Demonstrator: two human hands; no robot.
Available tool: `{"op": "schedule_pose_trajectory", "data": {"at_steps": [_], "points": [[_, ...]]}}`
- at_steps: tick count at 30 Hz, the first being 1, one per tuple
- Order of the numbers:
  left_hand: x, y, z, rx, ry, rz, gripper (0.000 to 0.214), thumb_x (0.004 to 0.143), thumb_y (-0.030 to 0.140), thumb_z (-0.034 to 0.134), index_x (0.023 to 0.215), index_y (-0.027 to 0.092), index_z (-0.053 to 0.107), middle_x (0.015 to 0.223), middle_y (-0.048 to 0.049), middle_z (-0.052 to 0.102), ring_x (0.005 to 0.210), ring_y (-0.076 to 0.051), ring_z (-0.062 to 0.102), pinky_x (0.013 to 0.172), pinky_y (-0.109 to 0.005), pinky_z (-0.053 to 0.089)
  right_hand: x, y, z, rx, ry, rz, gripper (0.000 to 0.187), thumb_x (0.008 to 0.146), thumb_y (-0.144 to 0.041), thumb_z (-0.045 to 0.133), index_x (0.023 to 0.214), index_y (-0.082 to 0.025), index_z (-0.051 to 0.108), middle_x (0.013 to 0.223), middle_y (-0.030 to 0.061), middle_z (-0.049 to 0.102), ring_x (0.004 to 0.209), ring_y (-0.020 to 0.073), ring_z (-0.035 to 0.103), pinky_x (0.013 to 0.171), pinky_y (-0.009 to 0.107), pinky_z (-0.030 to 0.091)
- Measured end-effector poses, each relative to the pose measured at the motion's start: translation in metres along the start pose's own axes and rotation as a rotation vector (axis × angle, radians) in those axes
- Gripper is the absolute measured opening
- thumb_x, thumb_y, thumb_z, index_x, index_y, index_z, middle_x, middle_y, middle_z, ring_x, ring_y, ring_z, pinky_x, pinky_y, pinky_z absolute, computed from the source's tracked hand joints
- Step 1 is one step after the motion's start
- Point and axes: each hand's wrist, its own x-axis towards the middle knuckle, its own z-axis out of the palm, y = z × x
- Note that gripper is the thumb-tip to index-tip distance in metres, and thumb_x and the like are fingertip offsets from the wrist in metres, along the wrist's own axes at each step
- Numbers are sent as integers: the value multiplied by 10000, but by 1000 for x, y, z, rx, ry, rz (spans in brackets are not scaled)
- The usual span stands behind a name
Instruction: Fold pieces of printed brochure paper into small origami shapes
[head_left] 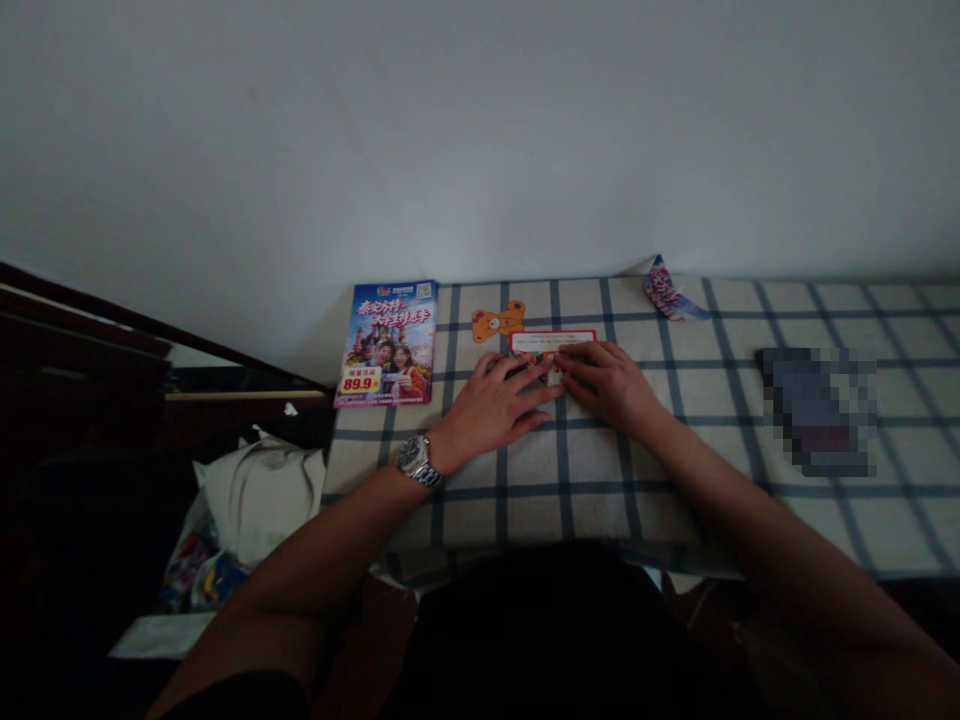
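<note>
A small sheet of paper (551,341) with a red border, a white printed panel and coloured pictures lies flat on the checked cloth (510,520). My left hand (491,405), with a metal watch on the wrist, rests over its lower left part, fingers stretched out and spread. From the other side my right hand (606,383) meets the paper, its fingers close together and the fingertips closed at the lower right part. Both sets of fingertips nearly touch and cover much of the paper's lower half. Just beyond my left hand is an orange bear picture (496,322) on the cloth.
A colourful leaflet (390,345) lies at the left end, near the wall (525,150). At the back right sits a folded printed scrap (667,292). A blurred dark rectangular object (817,410) lies farther right. White bags (262,490) stand low at the left.
</note>
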Motion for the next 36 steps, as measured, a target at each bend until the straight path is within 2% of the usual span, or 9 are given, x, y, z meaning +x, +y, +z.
{"op": "schedule_pose_trajectory", "data": {"at_steps": [7, 12, 16, 20, 24, 30, 36], "points": [[1, 1, 0, -12, 6, -17, 436, 1116, 483, 494, 1537, 396, 566, 1691, -6, 456, 1467, -315, 441, 1184, -541, 353, -1, -1, -3, 11, -18, -32, 384, 1054, -272, 584, 1420, -244, 695, 1395, 121, 687, 1238, 315, 652, 1078, 546, 565], [1, 1, 2, -8, 15, -17, 440, 1114, 499, 490, 1530, 387, 577, 1681, -11, 471, 1452, -321, 451, 1173, -543, 362, -1, -2, -3, 12, 12, -16, 369, 1039, -281, 609, 1390, -235, 715, 1359, 127, 702, 1200, 319, 663, 1053, 544, 579], [1, 1, 2, -2, 17, -14, 488, 1112, 508, 490, 1589, 406, 504, 1692, -11, 452, 1442, -325, 456, 1161, -546, 370, 0, -3, -1, 32, 29, -5, 368, 1035, -260, 601, 1384, -241, 717, 1343, 128, 709, 1173, 315, 675, 1033, 546, 589], [1, 2, 2, 0, 16, -28, 478, 1110, 491, 501, 1580, 407, 518, 1687, -14, 458, 1451, -328, 447, 1165, -547, 366, 0, -5, -1, 59, 35, 12, 345, 1029, -239, 606, 1355, -237, 718, 1350, 123, 721, 1209, 308, 688, 1054, 532, 586], [1, 2, 3, -21, 25, -30, 451, 1103, 484, 520, 1543, 396, 564, 1663, -13, 487, 1455, -329, 440, 1174, -551, 358, 1, -9, -5, 130, 67, 57, 281, 992, -216, 647, 1265, -255, 704, 1343, 101, 741, 1235, 299, 706, 1058, 522, 594], [1, 2, 5, -22, 27, -37, 451, 1108, 489, 503, 1546, 394, 556, 1657, -15, 493, 1454, -327, 444, 1178, -552, 356, -2, -12, -8, 151, 85, 61, 63, 1007, -227, 634, 1044, -243, 683, 1314, 118, 747, 1210, 283, 726, 1021, 479, 619], [1, 2, 6, -25, 28, -32, 471, 1106, 487, 508, 1569, 401, 530, 1659, -16, 493, 1449, -329, 448, 1172, -552, 357, -1, -13, -6, 117, 87, 83, 85, 993, -200, 622, 1022, -247, 687, 1290, 109, 746, 1148, 275, 740, 971, 463, 634]]}}
